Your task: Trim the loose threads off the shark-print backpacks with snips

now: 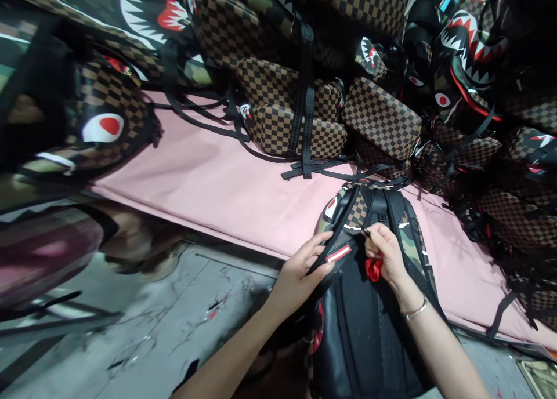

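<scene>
A black backpack (361, 329) with camouflage and brown-checked panels leans against the table's front edge, its back panel and straps facing me. My left hand (304, 268) holds one shoulder strap (324, 253) between thumb and fingers, beside a red-and-white label (338, 253). Close to the strap's upper part, my right hand (386, 249) is closed in a pinch, with a small dark tip (365, 232) poking out toward the strap. Below those fingers hangs something bright red (373, 268), looped in shape; whether it belongs to the dark piece I cannot tell.
Across the pink tabletop (226, 184) lie heaps of brown-checked bags (300, 132) with dangling black straps. On the left sits a bag with a red-and-white eye (103, 127); shark-mouth bags (474, 45) pile up at right. Thread scraps litter the grey floor (174, 323).
</scene>
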`<state>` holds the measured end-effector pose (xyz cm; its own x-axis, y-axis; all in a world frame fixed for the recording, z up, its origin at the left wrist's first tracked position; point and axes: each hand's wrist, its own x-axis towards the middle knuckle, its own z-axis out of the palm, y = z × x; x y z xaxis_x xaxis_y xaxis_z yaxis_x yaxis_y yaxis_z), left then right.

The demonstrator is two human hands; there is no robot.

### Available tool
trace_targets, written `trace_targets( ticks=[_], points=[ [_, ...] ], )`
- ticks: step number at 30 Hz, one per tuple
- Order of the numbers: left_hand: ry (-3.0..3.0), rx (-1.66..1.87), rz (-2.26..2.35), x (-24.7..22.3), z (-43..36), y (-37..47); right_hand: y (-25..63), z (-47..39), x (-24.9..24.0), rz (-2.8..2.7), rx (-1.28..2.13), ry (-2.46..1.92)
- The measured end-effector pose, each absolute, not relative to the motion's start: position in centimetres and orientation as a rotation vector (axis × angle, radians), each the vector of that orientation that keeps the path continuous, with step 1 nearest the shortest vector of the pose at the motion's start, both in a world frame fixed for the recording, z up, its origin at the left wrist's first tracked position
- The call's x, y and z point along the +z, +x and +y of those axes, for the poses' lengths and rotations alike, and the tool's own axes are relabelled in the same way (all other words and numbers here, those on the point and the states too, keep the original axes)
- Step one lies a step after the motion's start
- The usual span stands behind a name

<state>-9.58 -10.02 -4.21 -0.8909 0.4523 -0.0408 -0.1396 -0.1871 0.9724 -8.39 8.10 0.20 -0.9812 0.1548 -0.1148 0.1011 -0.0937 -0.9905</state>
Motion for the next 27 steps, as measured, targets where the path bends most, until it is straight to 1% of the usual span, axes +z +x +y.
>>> trace_targets(
  ticks=[3, 6, 9, 12, 15, 18, 20, 22, 24, 25, 27],
  points=[
    [0.410, 2.031, 1.924, -4.4, -9.8, -9.7, -7.0, 6.9, -1.5, -1.757, 2.262, -0.575],
    [0.478, 1.896, 2.079, -4.5, -9.6, -10.1, -5.6, 5.6, -2.9, -1.661, 2.309, -0.754],
    [0.559, 1.798, 2.187, -4.6, -9.6, -10.4, -4.9, 4.6, -3.5, -1.641, 2.476, -0.813],
    [0.659, 1.770, 2.318, -4.6, -9.4, -10.1, -4.9, 4.1, -3.5, -1.565, 2.519, -0.802],
    [0.547, 1.844, 2.422, -4.8, -9.2, -9.6, -5.1, 3.9, -3.1, -1.537, 2.512, -0.781],
    [0.107, 2.091, 2.260, -5.8, -9.7, -9.7, -5.2, 3.9, -2.9, -1.519, 2.464, -0.783],
    [-0.047, 2.159, 2.173, -6.6, -10.8, -10.2, -5.2, 3.9, -2.9, -1.504, 2.445, -0.792],
    [0.019, 2.078, 2.346, -7.2, -12.1, -10.7, -5.1, 4.0, -3.1, -1.497, 2.452, -0.803],
    [0.213, 1.927, 2.562, -7.3, -13.0, -10.9, -5.0, 4.0, -3.4, -1.498, 2.456, -0.823],
    [0.313, 1.873, 2.587, -7.1, -13.2, -10.9, -5.0, 4.0, -3.5, -1.501, 2.455, -0.830],
    [0.466, 1.830, 2.481, -6.2, -12.9, -10.5, -5.0, 3.8, -3.8, -1.512, 2.455, -0.830]
  ],
)
